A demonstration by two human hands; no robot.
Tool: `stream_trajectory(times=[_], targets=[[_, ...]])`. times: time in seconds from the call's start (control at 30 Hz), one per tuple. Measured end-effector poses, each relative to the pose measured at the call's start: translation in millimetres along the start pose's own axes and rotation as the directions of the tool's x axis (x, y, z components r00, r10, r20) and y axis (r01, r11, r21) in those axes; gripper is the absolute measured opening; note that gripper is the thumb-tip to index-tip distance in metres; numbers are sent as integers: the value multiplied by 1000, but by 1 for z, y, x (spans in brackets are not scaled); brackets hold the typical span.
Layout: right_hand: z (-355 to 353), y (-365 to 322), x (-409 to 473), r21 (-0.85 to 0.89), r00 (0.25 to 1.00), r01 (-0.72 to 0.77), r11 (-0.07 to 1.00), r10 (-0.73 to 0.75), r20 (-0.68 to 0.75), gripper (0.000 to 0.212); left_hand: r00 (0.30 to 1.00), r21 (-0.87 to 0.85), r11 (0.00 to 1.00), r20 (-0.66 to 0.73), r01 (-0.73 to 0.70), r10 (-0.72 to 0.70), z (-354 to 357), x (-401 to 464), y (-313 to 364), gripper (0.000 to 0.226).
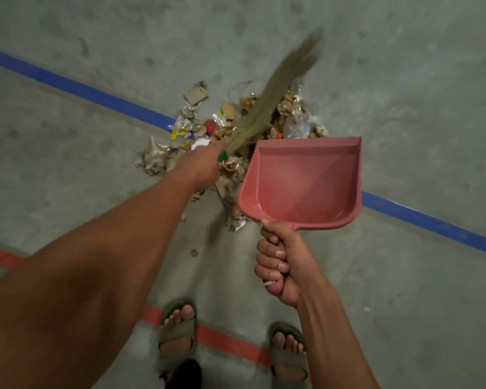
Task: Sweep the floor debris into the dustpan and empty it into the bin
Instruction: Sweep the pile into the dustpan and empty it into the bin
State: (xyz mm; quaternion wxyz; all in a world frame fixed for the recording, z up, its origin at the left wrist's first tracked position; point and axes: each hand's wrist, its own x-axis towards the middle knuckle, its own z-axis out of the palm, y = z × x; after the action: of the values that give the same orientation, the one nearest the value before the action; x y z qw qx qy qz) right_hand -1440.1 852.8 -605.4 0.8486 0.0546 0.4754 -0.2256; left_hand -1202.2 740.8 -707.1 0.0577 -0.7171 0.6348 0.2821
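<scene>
A: Why do we hold the pan point(303, 186) up off the floor point(404, 80) instead of setting it down?

B: Our guess is that we are only lining it up. The right hand point(285, 265) has its fingers point(267, 258) clenched round the handle, and the pan hangs just on the near right edge of the pile point(230, 130), mouth turned away from us toward the litter. It is bare inside — nothing has gone in yet.

A: And the broom point(275, 88)?

B: The left hand point(199, 167) grips it low, right where the bristles begin, so the stroke stays short and easy to steer. The bristles fan out over the far side of the pile, blurred, which suits a pull back toward the pan.

A: Where does the debris lie?

B: All on the floor, a heap of cardboard scraps, foil and wrappers sitting across the blue line point(96, 94); a few crumbs lie loose on the near side of the pile, toward our feet point(177, 329).

A: So what comes next, as we judge it?

B: The pan's lip has to go flat on the floor against the pile — otherwise the scraps slide under it. We see no bin from here.
</scene>
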Motion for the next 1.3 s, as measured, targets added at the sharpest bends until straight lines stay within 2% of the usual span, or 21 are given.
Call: stream_trajectory(times=[0.1, 0.2, 0.4, 0.47, 0.57, 0.67, 0.77, 0.87, 0.97, 1.03, 1.17, 1.3], targets=[[7, 12, 1, -19, 999, -36, 999, 36, -14, 35, 997, -13, 998, -55, -59, 58, -4, -30, -29, 68], [14, 23, 3, -51, 997, -81, 995, 80, -16, 35, 985, -23, 999, -168, -43, 38, -5, -56, -55, 68], [24, 33, 12, -104, 993, -114, 988, 114, -11, 36, 936, -100, 976, -279, 193, -214, 1, -59, -102, 65], [27, 34, 14, -115, 993, -119, 986, 120, -1, 36, 918, -105, 951, -252, 290, -308, 6, -54, -111, 62], [30, 37, 17, -139, 991, -129, 982, 131, 3, 36, 912, -122, 918, -122, 378, -391, 19, -54, -112, 59], [29, 37, 17, -156, 991, -131, 979, 132, -8, 36, 941, -180, 933, -80, 310, -328, 30, -62, -95, 61], [27, 40, 14, -168, 991, -134, 977, 130, -33, 36, 981, -251, 955, -68, 158, -180, 44, -78, -85, 63], [27, 45, 11, -163, 991, -135, 977, 130, -40, 35, 991, -190, 981, -115, 48, -71, 55, -97, -85, 67], [28, 54, 9, -166, 991, -137, 977, 133, -34, 35, 994, -137, 991, -113, -5, -11, 63, -110, -80, 70], [29, 61, 8, -178, 989, -146, 973, 142, -33, 35, 993, -128, 992, -120, 5, -21, 66, -118, -79, 70], [28, 71, 2, -187, 988, -154, 970, 153, -19, 35, 963, -202, 979, -252, 39, -91, 65, -138, -88, 80], [26, 82, -4, -197, 987, -159, 967, 161, -8, 35, 922, -233, 966, -337, 115, -191, 62, -161, -106, 79]])
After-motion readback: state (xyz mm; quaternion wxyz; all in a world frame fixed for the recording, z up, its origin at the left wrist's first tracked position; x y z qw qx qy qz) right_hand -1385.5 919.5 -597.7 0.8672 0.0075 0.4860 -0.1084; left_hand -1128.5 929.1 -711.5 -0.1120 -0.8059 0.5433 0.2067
